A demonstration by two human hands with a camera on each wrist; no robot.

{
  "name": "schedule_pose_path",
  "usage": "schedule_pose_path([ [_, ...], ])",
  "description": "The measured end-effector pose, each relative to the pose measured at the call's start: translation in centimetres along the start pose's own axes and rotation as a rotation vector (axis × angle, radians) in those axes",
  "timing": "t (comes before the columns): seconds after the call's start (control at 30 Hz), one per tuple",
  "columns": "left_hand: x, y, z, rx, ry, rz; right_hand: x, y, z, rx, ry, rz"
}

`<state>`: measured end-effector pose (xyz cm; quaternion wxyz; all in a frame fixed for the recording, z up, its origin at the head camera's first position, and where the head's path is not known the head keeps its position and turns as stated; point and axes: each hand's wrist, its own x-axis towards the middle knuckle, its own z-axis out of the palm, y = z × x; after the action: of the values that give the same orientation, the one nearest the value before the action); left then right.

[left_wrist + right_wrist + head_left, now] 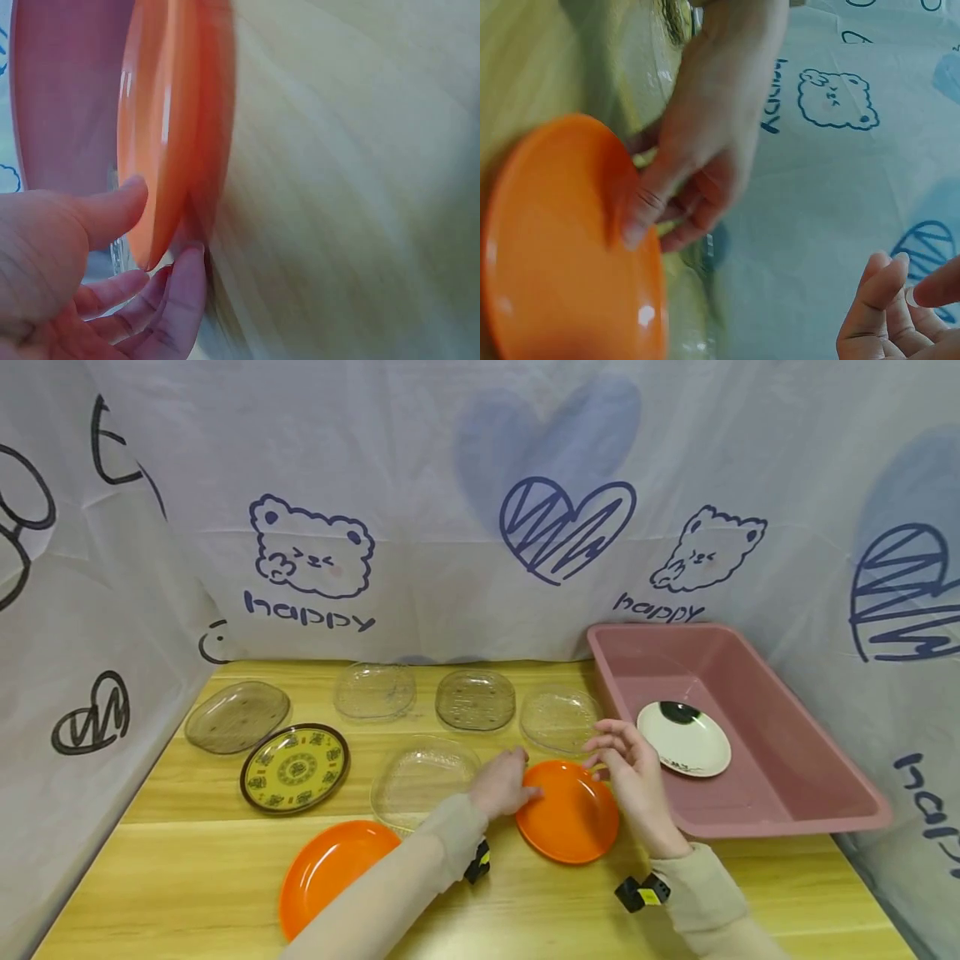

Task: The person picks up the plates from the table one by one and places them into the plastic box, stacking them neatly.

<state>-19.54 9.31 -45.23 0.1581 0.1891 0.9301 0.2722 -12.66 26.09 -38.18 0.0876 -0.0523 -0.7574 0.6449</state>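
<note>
My left hand (498, 783) pinches the left edge of a round orange plate (567, 814). In the left wrist view its thumb (120, 206) lies over the rim while the other fingers (184, 289) reach beneath it. The plate stands tilted near the table surface, its shadow below. Close to the plate's right rim, my right hand (636, 777) hovers with loosely bent fingers and holds nothing. From the right wrist view, that right hand (892, 319) appears apart from the plate.
A pink basin (795, 760) at right holds a cream plate (684, 739) with a dark patch. At left lie a yellow patterned plate (296, 768) and another orange plate (330, 868). Several see-through dishes, including a clear one (420, 777) and a brownish one (476, 700), spread across the table (187, 877).
</note>
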Motion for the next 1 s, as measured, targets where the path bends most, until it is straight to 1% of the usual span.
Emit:
schedule_pose_path([
  [0.1,0.3,0.0,0.3,0.026,-0.001,0.005,0.0,0.8,0.3,0.047,-0.004,0.056],
  [0.17,0.5,-0.1,0.4,0.038,0.006,0.014,0.0,1.3,0.4,0.060,-0.005,0.086],
  [0.3,0.4,0.0,0.4,0.026,0.019,0.021,0.0,2.2,0.8,0.087,-0.012,0.137],
  [0.37,0.2,0.1,0.3,0.009,0.017,0.011,0.0,2.5,0.9,0.104,-0.015,0.154],
  [0.53,0.0,0.2,0.1,-0.001,0.003,-0.001,-0.1,3.0,1.0,0.122,-0.018,0.164],
  [0.77,0.0,0.1,-0.4,0.021,-0.003,0.035,0.0,3.1,0.9,0.110,-0.012,0.174],
  [1.0,0.1,-0.2,-1.3,-0.009,-0.011,0.039,0.1,3.5,0.9,0.137,-0.018,0.183],
])
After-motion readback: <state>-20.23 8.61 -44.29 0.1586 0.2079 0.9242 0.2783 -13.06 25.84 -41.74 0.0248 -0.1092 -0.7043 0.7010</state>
